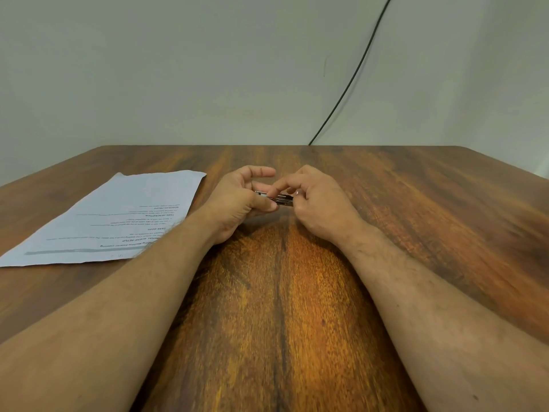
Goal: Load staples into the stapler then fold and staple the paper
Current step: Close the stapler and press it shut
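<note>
Nearest: two bare forearms, cut off at the bottom corners, converging toward mid-desk.

Desk (279, 307): dark wood-grain top, orange-lit down the middle; near edge out of view, right corner clipped by the frame edge.

Left hand (237, 200): heel resting on the desk, palm turned rightward. Thumb and curled lower fingers (269, 206) pinching the left end of the stapler; forefinger extended above, clear of it. Contact under the palm hidden.

Stapler (274, 198): small, metallic, lying roughly level between the two hands, just above the desk surface. Only a short silver-and-dark middle stretch visible; both ends covered by fingers. Open or closed: cannot tell. Staples inside or not: too small and blurred to make out.

Right hand (315, 200): back toward the camera, fingers curled round the right end of the stapler, forefinger reaching leftward over its top. A tiny pale speck at the fingertips, unidentifiable. Thumb hidden behind the hand.

Paper (118, 215): one printed sheet, flat and unfolded on the desk to the left of the left hand, well apart from the stapler. Near right corner covered by the left forearm; near left corner cut by the frame edge. Text upside down to the viewer, mostly illegible beyond headings.

Farthest: pale wall (178, 69) behind the desk, with a thin black cable (356, 69) running diagonally down to the far desk edge, lower end hidden behind it.
</note>
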